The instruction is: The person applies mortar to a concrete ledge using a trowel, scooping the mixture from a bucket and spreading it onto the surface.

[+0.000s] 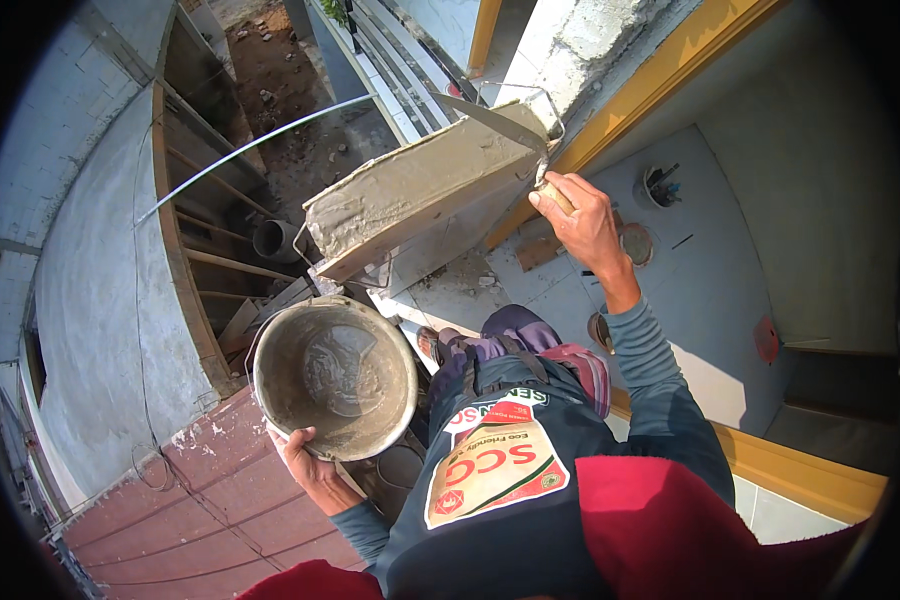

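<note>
My right hand (588, 228) is closed around the wooden handle of a trowel (495, 122). The trowel's blade points left, over the far end of a narrow wall top coated in wet grey mortar (410, 185). Along the wall's near edge runs a straight wooden board (435, 218), with bent metal rod clamps (558, 112) at both ends. Lower left, my left hand (315, 470) grips the near rim of a round grey bucket (288, 375), thumb over the edge. The bucket tilts toward me, with a thin layer of wet mortar (348, 372) at its bottom.
A yellow frame (660, 75) edges the opening on the right. Beyond it, a pail of tools (658, 188) stands on the tiled floor (705, 270). A thin white pipe (260, 140) crosses the far left gap. Reddish roof sheets (210, 500) lie below left.
</note>
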A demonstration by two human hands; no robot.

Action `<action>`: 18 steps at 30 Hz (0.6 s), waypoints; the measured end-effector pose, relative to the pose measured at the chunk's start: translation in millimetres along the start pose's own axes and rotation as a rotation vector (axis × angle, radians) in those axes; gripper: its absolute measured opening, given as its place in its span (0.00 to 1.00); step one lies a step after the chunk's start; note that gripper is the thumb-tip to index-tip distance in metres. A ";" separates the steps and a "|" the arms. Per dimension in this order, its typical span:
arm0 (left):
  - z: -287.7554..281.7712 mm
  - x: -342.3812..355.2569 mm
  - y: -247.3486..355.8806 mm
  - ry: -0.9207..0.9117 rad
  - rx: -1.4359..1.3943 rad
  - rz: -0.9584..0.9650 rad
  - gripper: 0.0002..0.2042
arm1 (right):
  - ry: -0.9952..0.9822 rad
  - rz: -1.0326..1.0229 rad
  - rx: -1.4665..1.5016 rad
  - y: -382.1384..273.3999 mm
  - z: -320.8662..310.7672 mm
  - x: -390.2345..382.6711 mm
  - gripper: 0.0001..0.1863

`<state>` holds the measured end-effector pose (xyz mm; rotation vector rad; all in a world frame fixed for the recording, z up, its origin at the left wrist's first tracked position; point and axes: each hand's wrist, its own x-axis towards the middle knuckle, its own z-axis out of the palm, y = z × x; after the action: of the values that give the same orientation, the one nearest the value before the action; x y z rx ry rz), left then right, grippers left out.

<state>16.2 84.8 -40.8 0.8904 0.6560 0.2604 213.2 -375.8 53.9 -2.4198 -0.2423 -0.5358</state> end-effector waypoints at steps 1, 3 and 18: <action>2.8 -1.4 0.2 0.007 0.004 0.008 0.37 | 0.034 -0.013 0.021 -3.5 -0.1 1.0 0.17; 5.5 -2.8 1.3 0.018 0.008 0.023 0.36 | 0.067 -0.022 0.058 -8.7 6.6 -0.2 0.17; 9.7 -4.2 -0.6 0.030 -0.022 0.027 0.37 | -0.290 -0.226 0.052 -21.5 51.2 -3.2 0.16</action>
<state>19.0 76.3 -35.0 0.8762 0.6684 0.3053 220.1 -327.1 27.9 -2.4276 -0.6507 -0.2688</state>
